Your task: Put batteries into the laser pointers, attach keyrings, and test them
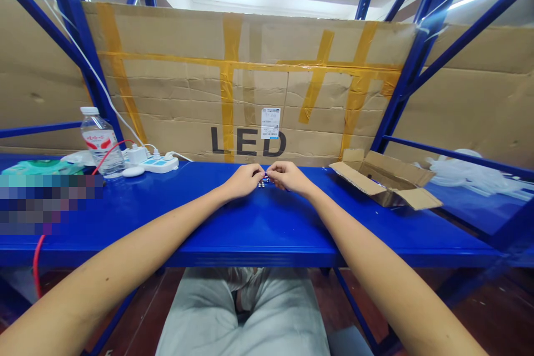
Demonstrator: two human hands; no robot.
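My left hand point(245, 180) and my right hand point(289, 177) meet above the middle of the blue table point(258, 228), fingertips nearly touching. Both are closed in a pinch around a small shiny part point(267, 179) with silver and dark blue bits. It is too small and too covered by the fingers for me to name its kind. Tiny silver pieces point(261, 184) show just under the left fingertips; whether they belong to the part or lie on the table, I cannot tell.
An open cardboard box point(386, 179) stands on the right. To the left are a water bottle point(100, 144), a white power strip point(161, 163) with plugs, a white round-edged object point(133, 171) and a red cable point(37, 267). A taped cardboard panel point(187, 100) closes off the back.
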